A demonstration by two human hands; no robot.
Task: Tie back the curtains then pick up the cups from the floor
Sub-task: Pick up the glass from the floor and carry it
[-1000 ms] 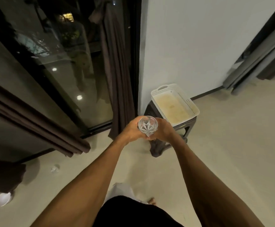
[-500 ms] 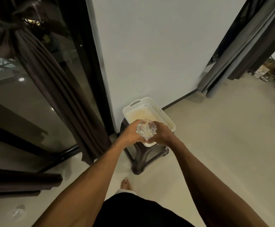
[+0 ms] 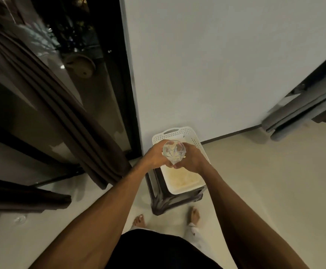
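One cut-glass cup (image 3: 173, 152), clear, held above the white basket (image 3: 179, 131). Mouth faces up at the camera, star-cut pattern seen through it. Long axis near vertical, narrower base end tipped toward 6 o'clock. Grip: left hand (image 3: 155, 159) wraps it from 9 o'clock, right hand (image 3: 192, 160) from 3 o'clock, fingers of both curled round the glass. One basket, on one dark stool (image 3: 169, 202). At 9 o'clock of the hands hangs one brown curtain (image 3: 67, 117). On the floor (image 3: 274, 181) at 8 o'clock, one faint clear shape (image 3: 20, 219), too blurred to name. Two bare feet (image 3: 138, 222) at 6 o'clock, near the stool
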